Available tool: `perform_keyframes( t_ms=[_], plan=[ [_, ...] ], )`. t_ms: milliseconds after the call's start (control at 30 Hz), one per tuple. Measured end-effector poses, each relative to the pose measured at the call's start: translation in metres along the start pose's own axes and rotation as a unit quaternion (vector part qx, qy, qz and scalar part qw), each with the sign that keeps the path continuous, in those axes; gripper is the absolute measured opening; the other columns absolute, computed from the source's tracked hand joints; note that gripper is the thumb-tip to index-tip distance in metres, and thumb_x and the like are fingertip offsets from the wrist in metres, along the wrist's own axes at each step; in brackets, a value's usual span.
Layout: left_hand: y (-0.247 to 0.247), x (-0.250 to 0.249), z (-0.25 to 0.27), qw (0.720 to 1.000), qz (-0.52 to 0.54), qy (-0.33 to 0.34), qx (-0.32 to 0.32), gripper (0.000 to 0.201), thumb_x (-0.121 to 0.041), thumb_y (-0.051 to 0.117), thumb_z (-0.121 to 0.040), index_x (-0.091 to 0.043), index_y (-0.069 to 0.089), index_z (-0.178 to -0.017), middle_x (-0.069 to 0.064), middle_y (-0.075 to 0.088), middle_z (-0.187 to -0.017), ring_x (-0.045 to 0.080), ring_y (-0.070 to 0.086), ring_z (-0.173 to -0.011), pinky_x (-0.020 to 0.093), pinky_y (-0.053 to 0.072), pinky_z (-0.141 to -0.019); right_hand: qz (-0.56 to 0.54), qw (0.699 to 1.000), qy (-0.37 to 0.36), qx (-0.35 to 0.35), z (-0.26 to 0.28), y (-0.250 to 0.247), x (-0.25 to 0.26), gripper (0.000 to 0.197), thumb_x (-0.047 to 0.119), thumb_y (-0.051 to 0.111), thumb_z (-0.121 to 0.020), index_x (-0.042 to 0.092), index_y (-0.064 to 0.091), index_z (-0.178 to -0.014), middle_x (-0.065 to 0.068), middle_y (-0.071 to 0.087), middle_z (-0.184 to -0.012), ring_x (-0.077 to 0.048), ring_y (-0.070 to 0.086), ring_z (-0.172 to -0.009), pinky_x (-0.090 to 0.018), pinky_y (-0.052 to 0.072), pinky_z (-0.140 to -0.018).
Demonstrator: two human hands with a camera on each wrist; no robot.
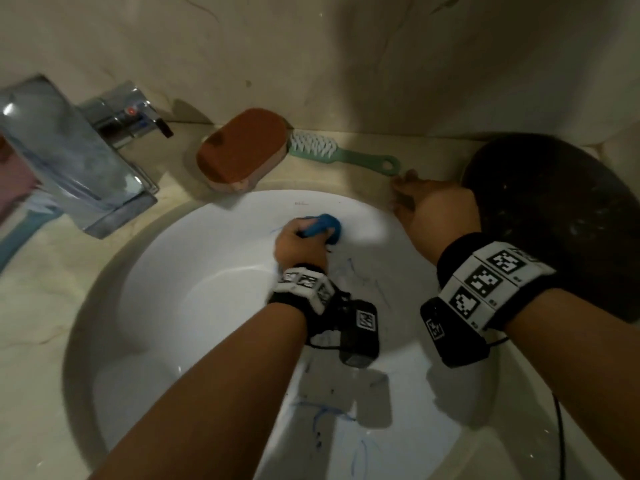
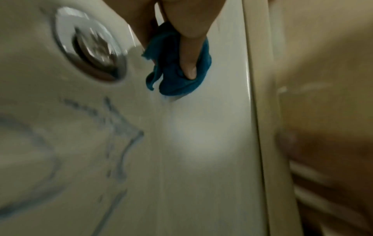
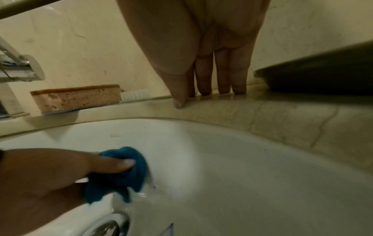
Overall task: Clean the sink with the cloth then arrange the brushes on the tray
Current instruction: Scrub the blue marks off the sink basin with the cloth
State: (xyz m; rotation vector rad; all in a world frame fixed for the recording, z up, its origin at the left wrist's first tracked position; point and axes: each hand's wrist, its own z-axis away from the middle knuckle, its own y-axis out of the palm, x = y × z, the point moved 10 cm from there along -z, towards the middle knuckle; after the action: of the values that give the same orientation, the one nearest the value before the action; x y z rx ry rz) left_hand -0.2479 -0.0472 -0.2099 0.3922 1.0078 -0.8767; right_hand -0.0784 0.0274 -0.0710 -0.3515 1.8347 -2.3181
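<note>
My left hand grips a bunched blue cloth and presses it against the far inner wall of the white sink, above the chrome drain. Blue marker scribbles streak the basin near me. My right hand rests with straight fingers on the beige counter beyond the rim, touching nothing else. A green-handled brush with white bristles and a brown-backed scrubbing brush lie on the counter by the wall. The dark round tray sits at the right.
A chrome faucet juts over the sink from the left. A pink item and a blue handle lie at the far left edge. The marble wall rises close behind the counter.
</note>
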Motion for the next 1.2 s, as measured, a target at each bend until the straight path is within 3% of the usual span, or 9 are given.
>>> perform_keyframes(
  t_ms=[100, 200, 367, 500, 733, 867, 1033, 1100, 1200],
  plan=[
    [-0.071, -0.002, -0.015, 0.993, -0.01, -0.019, -0.117, 0.02, -0.008, 0.075, -0.074, -0.008, 0.068, -0.093, 0.008, 0.067, -0.089, 0.023, 0.063, -0.085, 0.027, 0.052, -0.078, -0.017, 1.0, 0.004, -0.012, 0.001, -0.005, 0.001, 0.04, 0.023, 0.049, -0.094, 0.015, 0.051, -0.133, -0.015, 0.048, -0.14, -0.038, 0.053, -0.114, -0.039, 0.042, -0.094],
    [-0.103, 0.004, -0.021, 0.988, -0.006, -0.037, -0.152, 0.024, -0.014, 0.073, -0.077, -0.007, 0.068, -0.1, 0.008, 0.069, -0.098, 0.02, 0.062, -0.086, 0.025, 0.051, -0.08, -0.028, 0.999, 0.003, -0.024, 0.003, -0.007, 0.002, 0.038, 0.022, 0.049, -0.094, 0.013, 0.053, -0.131, -0.016, 0.049, -0.139, -0.039, 0.054, -0.113, -0.038, 0.042, -0.093],
    [-0.018, -0.004, -0.004, 0.998, -0.035, -0.011, -0.054, 0.014, -0.011, 0.077, -0.068, -0.016, 0.068, -0.077, 0.007, 0.07, -0.083, 0.028, 0.067, -0.081, 0.037, 0.057, -0.077, -0.048, 0.998, -0.006, -0.034, 0.001, -0.005, 0.0, 0.039, 0.019, 0.054, -0.091, 0.012, 0.054, -0.13, -0.017, 0.049, -0.138, -0.04, 0.055, -0.113, -0.04, 0.044, -0.096],
    [0.026, 0.0, 0.014, 0.999, 0.009, -0.009, 0.029, 0.013, -0.004, 0.071, -0.075, -0.008, 0.07, -0.087, 0.011, 0.07, -0.088, 0.028, 0.066, -0.083, 0.033, 0.055, -0.071, -0.032, 0.999, -0.016, -0.033, 0.0, -0.004, 0.001, 0.039, 0.019, 0.054, -0.092, 0.012, 0.054, -0.13, -0.017, 0.049, -0.139, -0.04, 0.055, -0.113, -0.038, 0.043, -0.092],
    [-0.106, 0.001, -0.029, 0.986, -0.075, -0.006, -0.148, 0.018, -0.018, 0.077, -0.073, -0.012, 0.07, -0.088, 0.008, 0.072, -0.094, 0.026, 0.066, -0.09, 0.035, 0.055, -0.085, -0.01, 0.999, -0.015, -0.027, 0.0, -0.004, 0.002, 0.038, 0.022, 0.05, -0.093, 0.012, 0.053, -0.13, -0.016, 0.052, -0.136, -0.041, 0.055, -0.109, -0.043, 0.045, -0.09],
    [-0.039, 0.001, -0.012, 0.995, -0.063, -0.024, -0.073, 0.01, -0.013, 0.075, -0.07, -0.017, 0.067, -0.074, 0.01, 0.072, -0.089, 0.029, 0.067, -0.085, 0.039, 0.056, -0.082, -0.037, 0.999, -0.006, -0.033, 0.0, -0.004, -0.002, 0.039, 0.02, 0.053, -0.091, 0.013, 0.054, -0.13, -0.017, 0.053, -0.135, -0.04, 0.054, -0.113, -0.041, 0.044, -0.095],
    [0.023, 0.005, 0.011, 0.999, -0.038, -0.012, 0.034, 0.01, -0.008, 0.071, -0.077, -0.016, 0.07, -0.083, 0.006, 0.069, -0.086, 0.025, 0.066, -0.085, 0.022, 0.054, -0.071, -0.051, 0.998, -0.012, -0.029, -0.001, -0.001, -0.003, 0.039, 0.019, 0.052, -0.093, 0.012, 0.052, -0.132, -0.016, 0.048, -0.14, -0.036, 0.051, -0.119, -0.035, 0.038, -0.097],
    [-0.017, 0.008, -0.004, 0.999, -0.027, -0.028, -0.021, 0.014, -0.011, 0.076, -0.07, -0.019, 0.07, -0.08, 0.007, 0.071, -0.088, 0.027, 0.068, -0.086, 0.035, 0.056, -0.081, -0.039, 0.998, -0.019, -0.047, -0.001, -0.005, -0.001, 0.036, 0.021, 0.053, -0.092, 0.01, 0.058, -0.126, -0.019, 0.054, -0.133, -0.04, 0.056, -0.111, -0.039, 0.043, -0.091],
    [-0.095, 0.005, -0.017, 0.988, -0.056, -0.04, -0.139, 0.022, -0.016, 0.076, -0.074, -0.009, 0.07, -0.094, 0.008, 0.071, -0.097, 0.023, 0.065, -0.089, 0.026, 0.052, -0.08, -0.045, 0.996, -0.027, -0.07, 0.004, -0.01, 0.005, 0.041, 0.025, 0.048, -0.081, 0.005, 0.067, -0.112, -0.025, 0.064, -0.116, -0.045, 0.063, -0.091, -0.042, 0.05, -0.077]
  ],
)
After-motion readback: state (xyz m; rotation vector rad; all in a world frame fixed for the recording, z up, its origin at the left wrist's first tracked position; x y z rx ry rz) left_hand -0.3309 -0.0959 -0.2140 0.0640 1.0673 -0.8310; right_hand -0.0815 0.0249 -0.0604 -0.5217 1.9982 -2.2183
